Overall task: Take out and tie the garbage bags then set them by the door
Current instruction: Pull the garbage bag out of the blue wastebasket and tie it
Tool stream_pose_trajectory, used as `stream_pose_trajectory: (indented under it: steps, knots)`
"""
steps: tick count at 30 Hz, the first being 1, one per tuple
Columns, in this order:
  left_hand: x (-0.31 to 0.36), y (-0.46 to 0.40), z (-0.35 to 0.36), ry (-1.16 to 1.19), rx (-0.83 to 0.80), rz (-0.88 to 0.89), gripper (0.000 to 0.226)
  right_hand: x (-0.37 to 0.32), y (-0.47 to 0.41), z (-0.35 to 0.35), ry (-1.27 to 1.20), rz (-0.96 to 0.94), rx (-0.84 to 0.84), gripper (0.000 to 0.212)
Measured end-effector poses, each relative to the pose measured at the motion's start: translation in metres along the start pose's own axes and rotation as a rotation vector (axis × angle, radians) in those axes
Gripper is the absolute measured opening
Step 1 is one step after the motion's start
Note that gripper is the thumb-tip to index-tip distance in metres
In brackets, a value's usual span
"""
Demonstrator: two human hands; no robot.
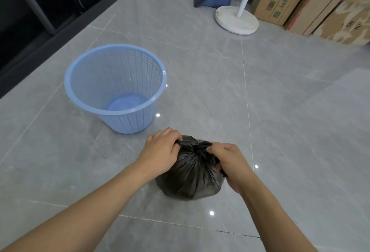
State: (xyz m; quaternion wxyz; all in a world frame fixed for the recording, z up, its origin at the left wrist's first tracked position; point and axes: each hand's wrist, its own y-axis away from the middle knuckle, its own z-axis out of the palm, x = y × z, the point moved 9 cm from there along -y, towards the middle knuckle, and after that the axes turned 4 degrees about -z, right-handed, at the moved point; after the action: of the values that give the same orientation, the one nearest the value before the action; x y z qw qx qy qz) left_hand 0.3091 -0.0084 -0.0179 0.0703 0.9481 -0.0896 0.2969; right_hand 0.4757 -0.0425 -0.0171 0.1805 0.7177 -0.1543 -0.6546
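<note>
Both hands pinch the gathered neck of the small black plastic garbage bag [190, 177] on the grey tiled floor [280, 111]: left hand [162, 151] fingers curled on one twisted end, right hand [230, 163] on the other. Just beyond stands the light blue slotted plastic basket [115, 87]; wide bare floor lies rightward.

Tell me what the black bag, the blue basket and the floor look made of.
Black bag: thin glossy plastic film, judging by its fine gathered creases. Blue basket: rigid moulded plastic, smooth rim, slotted lattice walls. Floor: probably polished stone-look tile; veining, grout lines, lamp reflections.
</note>
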Motion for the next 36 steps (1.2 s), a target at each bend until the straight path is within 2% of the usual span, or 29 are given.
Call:
stream_pose_trajectory:
  steps: [3, 5, 7, 11, 13, 15, 17, 19, 22, 25, 29, 32, 36]
  knots:
    - [-0.001, 0.0, 0.002, 0.005, -0.016, -0.003, 0.014, 0.003, 0.0, -0.004, -0.013, 0.026, 0.022, 0.04]
    - [-0.001, 0.0, 0.005, 0.0, -0.034, 0.006, 0.013, 0.005, -0.001, -0.005, -0.02, 0.041, 0.034, 0.044]
    - [0.0, 0.001, 0.007, -0.005, -0.041, 0.019, 0.014, 0.009, -0.004, -0.005, -0.019, 0.059, 0.033, 0.038]
    - [-0.001, -0.001, 0.007, -0.01, -0.038, 0.016, 0.013, 0.012, -0.004, -0.002, 0.003, 0.115, -0.001, 0.004]
    - [-0.003, -0.002, 0.006, -0.007, -0.04, 0.006, 0.013, 0.011, -0.003, -0.002, 0.003, 0.119, -0.005, 0.013]
    - [-0.004, -0.002, 0.006, -0.006, -0.039, 0.004, 0.013, 0.008, -0.004, 0.0, 0.052, 0.096, -0.048, 0.008]
    - [-0.005, -0.004, 0.004, -0.003, -0.033, -0.006, 0.014, 0.004, 0.0, 0.003, 0.1, 0.092, -0.086, 0.019]
    - [-0.006, -0.005, 0.004, 0.001, -0.033, -0.024, 0.015, 0.001, 0.003, 0.006, 0.057, 0.113, -0.113, 0.027]
    - [-0.011, -0.008, 0.003, 0.019, -0.021, -0.057, 0.014, 0.003, 0.005, 0.011, -0.025, 0.149, -0.164, 0.026]
    - [-0.017, -0.009, 0.004, 0.065, -0.047, -0.099, 0.012, 0.006, 0.003, 0.008, -0.04, 0.157, -0.128, 0.025]
    - [-0.016, -0.008, 0.005, 0.093, -0.091, -0.089, 0.015, 0.01, -0.004, -0.001, 0.069, 0.122, -0.051, 0.019]
    - [-0.015, 0.002, -0.005, 0.198, -0.027, -0.083, 0.027, 0.014, -0.008, -0.006, 0.055, 0.135, 0.033, 0.015]
    - [0.001, 0.022, -0.014, 0.236, 0.073, -0.013, 0.021, 0.013, -0.013, -0.007, 0.019, 0.13, 0.069, 0.014]
